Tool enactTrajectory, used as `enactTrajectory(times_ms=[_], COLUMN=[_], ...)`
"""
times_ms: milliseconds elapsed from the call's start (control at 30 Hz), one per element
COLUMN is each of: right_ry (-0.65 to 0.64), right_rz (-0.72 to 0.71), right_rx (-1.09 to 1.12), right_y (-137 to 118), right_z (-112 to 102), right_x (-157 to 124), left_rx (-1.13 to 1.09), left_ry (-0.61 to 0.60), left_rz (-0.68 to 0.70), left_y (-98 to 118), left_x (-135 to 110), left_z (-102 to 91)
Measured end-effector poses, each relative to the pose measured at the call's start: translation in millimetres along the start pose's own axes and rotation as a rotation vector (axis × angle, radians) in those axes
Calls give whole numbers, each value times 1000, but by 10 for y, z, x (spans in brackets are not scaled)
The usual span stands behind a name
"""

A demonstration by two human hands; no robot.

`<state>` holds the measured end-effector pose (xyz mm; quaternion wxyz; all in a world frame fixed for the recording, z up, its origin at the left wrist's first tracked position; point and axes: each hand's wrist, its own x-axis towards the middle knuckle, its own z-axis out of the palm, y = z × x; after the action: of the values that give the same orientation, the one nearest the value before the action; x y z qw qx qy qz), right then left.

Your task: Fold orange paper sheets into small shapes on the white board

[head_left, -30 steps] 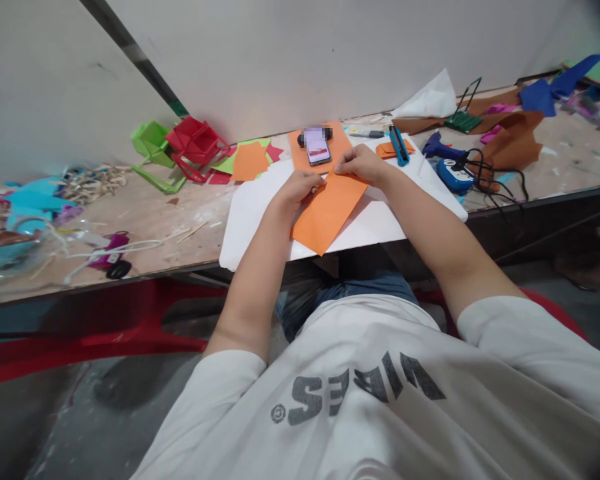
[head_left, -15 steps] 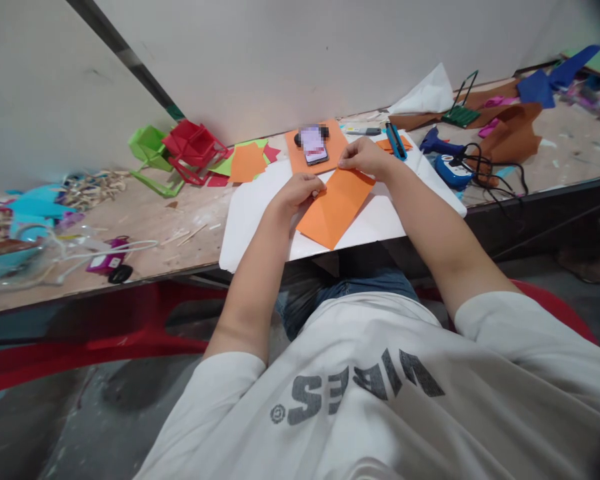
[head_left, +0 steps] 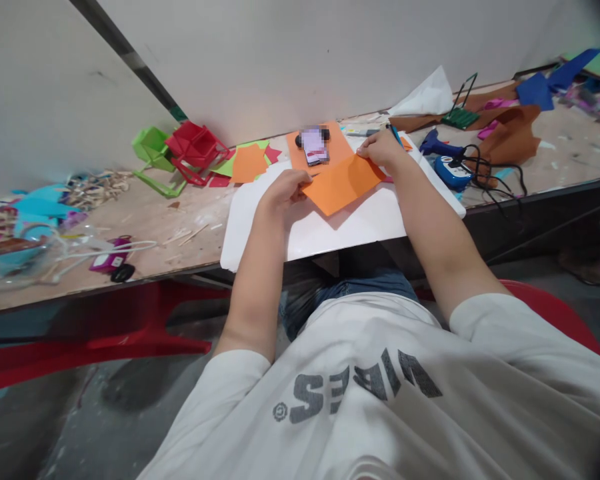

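Note:
An orange sheet of paper (head_left: 343, 187) is held between my two hands, over a white board (head_left: 300, 237). My left hand (head_left: 287, 189) pinches its left corner, and my right hand (head_left: 379, 147) grips the upper right edge. The sheet's near corner points down toward the board and casts a shadow on it. Just beyond the sheet a phone (head_left: 314, 145) rests on another orange sheet (head_left: 294, 155). A blue cutter (head_left: 395, 133) lies partly hidden behind my right hand.
On the left are a red folded model (head_left: 193, 143), a green one (head_left: 153, 150), paper scraps (head_left: 250, 163) and small sticks (head_left: 100, 190). To the right lie a blue glue gun (head_left: 441, 143), a blue corded device (head_left: 453, 172) and brown sheets (head_left: 517, 133).
The orange sheet has turned and lifted, its near corner now farther from the board's front edge. My left hand has shifted slightly left and my right hand slightly right.

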<state>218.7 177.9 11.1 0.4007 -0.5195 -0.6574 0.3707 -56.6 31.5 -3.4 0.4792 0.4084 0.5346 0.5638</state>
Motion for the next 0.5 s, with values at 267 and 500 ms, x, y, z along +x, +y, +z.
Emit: enactTrajectory(times_ms=[267,500], right_ry=[5,-33], right_rz=[50,57], right_rx=[96,161], right_y=[-134,-229], right_z=[-44,-73], right_x=[-129,-217], left_rx=[-248,-342], left_ry=[212,354], left_rz=[-47,22], left_y=[25,-61], left_x=[222,377], left_z=[-203,-357])
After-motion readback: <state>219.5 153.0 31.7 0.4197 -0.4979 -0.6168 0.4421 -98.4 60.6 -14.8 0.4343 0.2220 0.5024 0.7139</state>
